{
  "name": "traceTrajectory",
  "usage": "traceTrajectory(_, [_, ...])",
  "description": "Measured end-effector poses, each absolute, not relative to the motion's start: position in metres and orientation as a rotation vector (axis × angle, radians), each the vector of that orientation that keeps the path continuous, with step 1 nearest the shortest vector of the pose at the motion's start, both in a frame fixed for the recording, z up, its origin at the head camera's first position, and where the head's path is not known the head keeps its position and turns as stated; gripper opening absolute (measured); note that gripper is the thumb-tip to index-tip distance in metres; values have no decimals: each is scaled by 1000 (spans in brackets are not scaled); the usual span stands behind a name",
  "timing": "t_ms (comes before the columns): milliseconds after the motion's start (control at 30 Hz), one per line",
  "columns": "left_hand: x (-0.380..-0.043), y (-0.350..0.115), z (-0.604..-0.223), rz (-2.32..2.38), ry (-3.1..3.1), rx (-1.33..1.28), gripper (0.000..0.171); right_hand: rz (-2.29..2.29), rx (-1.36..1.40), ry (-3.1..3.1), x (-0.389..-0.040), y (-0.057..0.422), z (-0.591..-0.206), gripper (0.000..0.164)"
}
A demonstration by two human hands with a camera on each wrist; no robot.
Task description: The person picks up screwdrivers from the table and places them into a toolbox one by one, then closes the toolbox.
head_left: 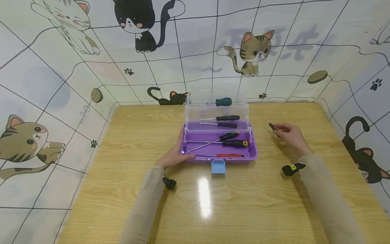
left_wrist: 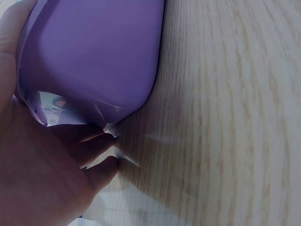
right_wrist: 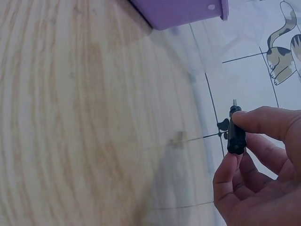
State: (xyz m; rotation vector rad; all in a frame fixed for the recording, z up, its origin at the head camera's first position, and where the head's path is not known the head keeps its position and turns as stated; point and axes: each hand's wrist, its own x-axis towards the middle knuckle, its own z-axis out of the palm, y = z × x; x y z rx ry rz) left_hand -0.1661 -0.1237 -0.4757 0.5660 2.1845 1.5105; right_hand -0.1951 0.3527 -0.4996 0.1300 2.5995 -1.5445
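Observation:
A purple toolbox (head_left: 219, 159) stands with its clear lid (head_left: 198, 115) raised at the back. My left hand (head_left: 175, 156) grips the box's left end, thumb along the front rim and fingers round the side. The left wrist view shows the purple wall (left_wrist: 94, 56) against the palm. To the right of the box, my right hand (head_left: 289, 135) pinches a small black screwdriver (right_wrist: 236, 134) above the table, its thin shaft pointing away. Inside the box lie a black screwdriver with a yellow end (head_left: 234, 143), another black-handled one (head_left: 229, 136) and a red-handled one (head_left: 230, 155).
In the lid area lie a green-handled screwdriver (head_left: 223, 101) and two black-handled ones (head_left: 228, 118). A light blue latch (head_left: 218, 166) hangs open at the front. The wooden table (head_left: 131, 135) meets cat-print cloth walls (head_left: 195, 67) at the back and sides.

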Motion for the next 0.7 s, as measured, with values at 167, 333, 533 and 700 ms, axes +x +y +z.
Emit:
traceTrajectory(167, [-166, -124, -476, 1522, 2184, 581, 116, -1520, 93, 2619, -196, 346, -489, 45])
traceTrajectory(333, [-167, -124, -477, 1533, 2176, 598, 116, -1522, 55, 2644, -199, 342, -479, 42])
traceTrajectory(533, [-166, -124, -476, 1526, 2179, 584, 116, -1485, 48, 2655, -203, 339, -468, 43])
traceTrajectory(700, [-165, -124, -474, 1520, 2186, 576, 116, -1457, 50, 2674, -207, 334, -459, 43])
